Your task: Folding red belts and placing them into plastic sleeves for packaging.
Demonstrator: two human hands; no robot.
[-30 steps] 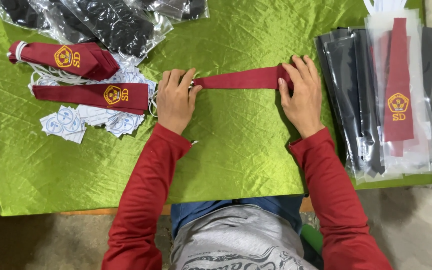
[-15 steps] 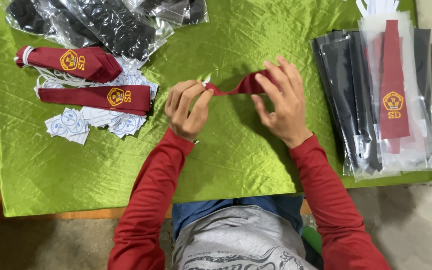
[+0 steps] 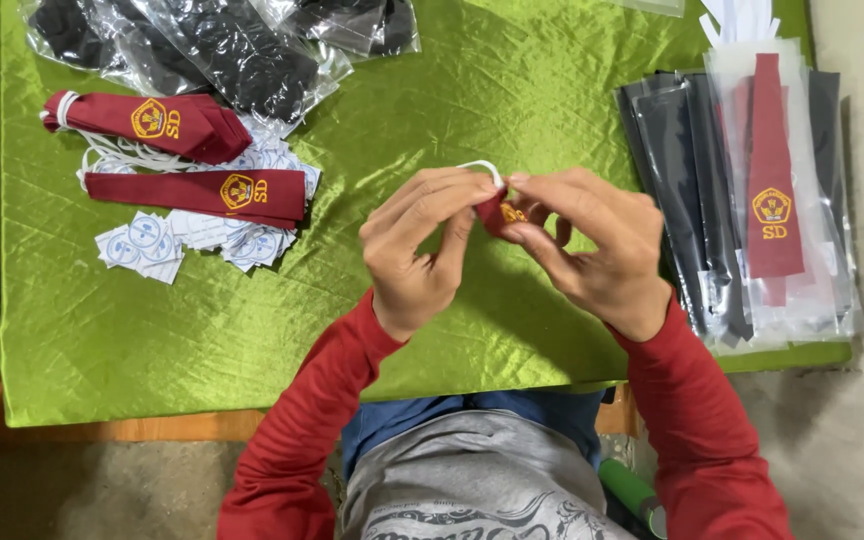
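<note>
2 ties (image 3: pixel 197 190), paper tags (image 3: pixel 142 243), bagged ties (image 3: pixel 772 200)

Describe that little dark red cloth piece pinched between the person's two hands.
The small dark red fabric tie is folded into a compact bundle, with a bit of yellow embroidery showing and a thin white elastic loop arching over its top. The left hand and right hand pinch it from both sides, above the shiny green cloth.
</note>
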